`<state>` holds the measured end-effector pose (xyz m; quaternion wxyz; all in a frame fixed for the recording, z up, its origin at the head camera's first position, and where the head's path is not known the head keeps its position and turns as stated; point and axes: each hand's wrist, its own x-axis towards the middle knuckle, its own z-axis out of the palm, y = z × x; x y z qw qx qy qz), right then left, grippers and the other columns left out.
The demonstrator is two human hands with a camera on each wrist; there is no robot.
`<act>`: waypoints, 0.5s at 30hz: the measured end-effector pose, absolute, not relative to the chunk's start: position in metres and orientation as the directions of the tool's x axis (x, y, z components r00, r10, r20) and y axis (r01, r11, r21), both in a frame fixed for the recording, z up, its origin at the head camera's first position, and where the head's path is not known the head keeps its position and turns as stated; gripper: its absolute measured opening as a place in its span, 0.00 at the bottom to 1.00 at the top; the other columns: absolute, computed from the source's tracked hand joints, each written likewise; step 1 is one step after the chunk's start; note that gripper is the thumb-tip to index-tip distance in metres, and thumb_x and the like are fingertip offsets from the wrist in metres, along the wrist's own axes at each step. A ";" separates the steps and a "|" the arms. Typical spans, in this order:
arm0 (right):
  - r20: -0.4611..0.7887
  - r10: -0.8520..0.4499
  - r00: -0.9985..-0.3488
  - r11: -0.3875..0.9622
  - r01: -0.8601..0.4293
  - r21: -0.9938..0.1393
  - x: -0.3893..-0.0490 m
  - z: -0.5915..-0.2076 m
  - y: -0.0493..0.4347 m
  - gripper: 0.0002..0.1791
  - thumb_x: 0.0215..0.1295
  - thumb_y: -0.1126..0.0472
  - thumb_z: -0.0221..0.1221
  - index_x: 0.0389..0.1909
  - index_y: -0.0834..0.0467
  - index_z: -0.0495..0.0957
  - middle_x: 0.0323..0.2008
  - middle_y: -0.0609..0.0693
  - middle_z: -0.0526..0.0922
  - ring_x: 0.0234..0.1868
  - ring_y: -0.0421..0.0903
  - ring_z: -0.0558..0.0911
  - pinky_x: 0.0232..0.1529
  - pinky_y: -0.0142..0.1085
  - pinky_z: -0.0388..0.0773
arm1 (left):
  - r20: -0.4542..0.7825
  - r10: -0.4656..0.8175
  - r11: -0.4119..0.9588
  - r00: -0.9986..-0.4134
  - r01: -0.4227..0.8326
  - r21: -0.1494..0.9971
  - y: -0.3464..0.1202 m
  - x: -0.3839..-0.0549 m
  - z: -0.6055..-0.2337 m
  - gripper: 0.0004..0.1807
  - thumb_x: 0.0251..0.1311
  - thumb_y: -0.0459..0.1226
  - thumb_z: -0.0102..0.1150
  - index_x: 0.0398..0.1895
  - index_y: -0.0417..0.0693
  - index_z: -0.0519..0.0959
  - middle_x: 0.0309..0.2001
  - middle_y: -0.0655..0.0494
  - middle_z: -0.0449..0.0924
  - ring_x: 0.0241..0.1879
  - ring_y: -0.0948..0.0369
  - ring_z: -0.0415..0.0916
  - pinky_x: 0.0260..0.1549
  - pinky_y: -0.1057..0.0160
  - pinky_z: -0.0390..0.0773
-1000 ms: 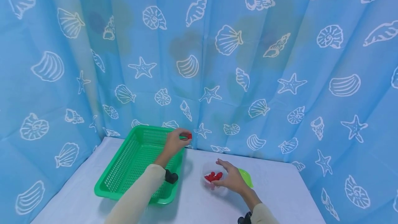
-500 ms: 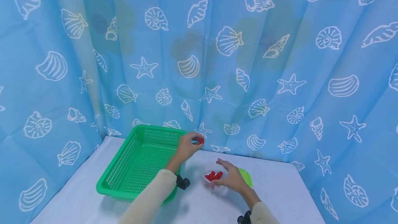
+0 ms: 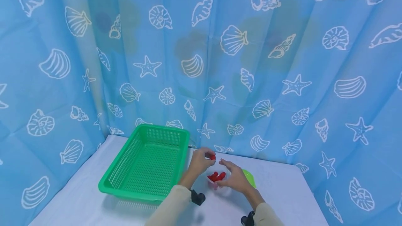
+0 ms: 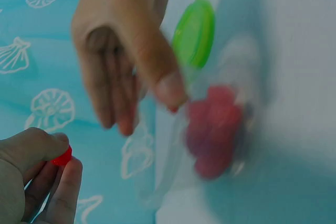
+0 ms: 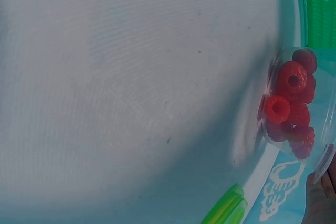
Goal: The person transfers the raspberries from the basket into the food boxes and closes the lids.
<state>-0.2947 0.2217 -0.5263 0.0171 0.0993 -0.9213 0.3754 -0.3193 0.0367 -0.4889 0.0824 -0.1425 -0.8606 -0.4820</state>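
Left hand [image 3: 201, 161] raised a little, fingers [image 4: 63, 203] and thumb curled into a tight pinch. Right hand [image 3: 233, 179] just beside it, lower, palm down, fingers [image 4: 113, 93] spread and relaxed.

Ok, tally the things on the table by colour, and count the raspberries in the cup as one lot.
Green: 2, basket and lid.
Red: 2, the raspberry pinched in the left hand and the lot in the cup.
Clear: 1, cup under the right hand.
Total: 5.
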 end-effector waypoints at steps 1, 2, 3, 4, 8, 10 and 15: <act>0.107 -0.171 -0.979 0.698 -0.197 -0.689 -0.295 -0.527 0.222 0.56 0.36 0.44 0.78 0.71 0.44 0.64 0.65 0.46 0.72 0.69 0.57 0.65 0.56 0.61 0.72 | 0.274 0.166 0.487 -0.947 0.320 0.813 0.040 -0.318 -0.492 0.14 0.51 0.33 0.72 0.42 0.52 0.84 0.38 0.60 0.82 0.40 0.59 0.80 0.38 0.64 0.83; 0.111 -0.175 -0.978 0.697 -0.203 -0.687 -0.295 -0.527 0.222 0.57 0.35 0.43 0.78 0.71 0.45 0.64 0.65 0.47 0.72 0.69 0.57 0.65 0.55 0.61 0.72 | 0.259 0.163 0.481 -0.952 0.306 0.822 0.043 -0.316 -0.496 0.15 0.51 0.33 0.73 0.42 0.52 0.84 0.38 0.60 0.82 0.40 0.59 0.80 0.37 0.64 0.83; 0.109 -0.175 -0.979 0.698 -0.201 -0.687 -0.295 -0.527 0.223 0.57 0.35 0.43 0.78 0.71 0.44 0.64 0.65 0.47 0.72 0.69 0.57 0.65 0.55 0.61 0.72 | 0.244 0.158 0.480 -0.957 0.290 0.828 0.045 -0.314 -0.500 0.15 0.50 0.33 0.73 0.42 0.52 0.84 0.38 0.59 0.82 0.40 0.59 0.80 0.36 0.64 0.84; 0.110 -0.181 -0.977 0.695 -0.206 -0.688 -0.295 -0.528 0.223 0.57 0.35 0.43 0.78 0.71 0.45 0.64 0.66 0.47 0.72 0.69 0.58 0.65 0.55 0.62 0.72 | 0.231 0.156 0.481 -0.960 0.278 0.832 0.047 -0.313 -0.504 0.15 0.49 0.32 0.74 0.42 0.52 0.84 0.38 0.59 0.82 0.39 0.59 0.80 0.36 0.63 0.84; 0.097 -0.183 -0.978 0.688 -0.198 -0.699 -0.295 -0.528 0.223 0.56 0.35 0.42 0.78 0.71 0.44 0.65 0.66 0.47 0.71 0.69 0.59 0.65 0.55 0.61 0.73 | 0.185 0.150 0.470 -0.971 0.235 0.851 0.051 -0.308 -0.518 0.14 0.50 0.31 0.73 0.41 0.50 0.83 0.38 0.58 0.82 0.38 0.59 0.79 0.35 0.63 0.84; 0.100 -0.180 -0.979 0.681 -0.197 -0.705 -0.295 -0.528 0.222 0.56 0.36 0.42 0.78 0.71 0.44 0.65 0.66 0.46 0.71 0.69 0.58 0.65 0.55 0.61 0.72 | 0.195 0.155 0.462 -0.969 0.245 0.852 0.051 -0.307 -0.522 0.13 0.51 0.31 0.72 0.41 0.50 0.84 0.38 0.58 0.82 0.39 0.59 0.80 0.36 0.63 0.84; 0.107 -0.177 -0.978 0.685 -0.200 -0.701 -0.296 -0.530 0.222 0.55 0.36 0.41 0.78 0.70 0.41 0.65 0.66 0.43 0.72 0.70 0.56 0.64 0.56 0.62 0.71 | 0.209 0.162 0.458 -0.964 0.261 0.850 0.050 -0.305 -0.527 0.14 0.51 0.31 0.72 0.43 0.49 0.84 0.39 0.58 0.82 0.41 0.58 0.80 0.36 0.64 0.84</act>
